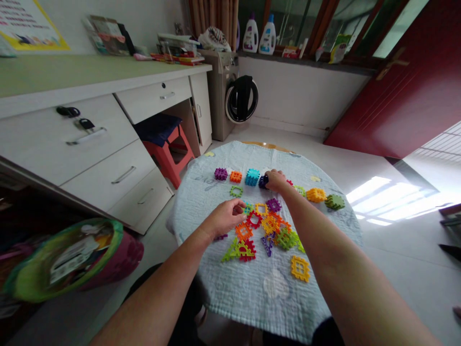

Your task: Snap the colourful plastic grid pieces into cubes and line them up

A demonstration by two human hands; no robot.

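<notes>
In the head view my right hand (275, 180) reaches to the back row, its fingers closed on a dark blue stack of interlocking building tiles (263, 181). My left hand (228, 214) hovers over the left side of a loose pile, fingers curled but apart. Near its fingertips lies a green-and-teal tile (248, 208). Around it are a red tile (254, 219), an orange tile (244, 231) and a yellow tile (261, 209). Left of the dark blue stack stand a turquoise stack (252, 177), an orange stack (236, 177) and a purple stack (221, 174).
A pale blue cloth (245, 293) covers the round table. Farther right along the row are a yellow stack (316, 194) and an olive green stack (334, 202). A lone yellow tile (300, 268) lies near the front. A red stool (173, 151) stands beyond the left edge.
</notes>
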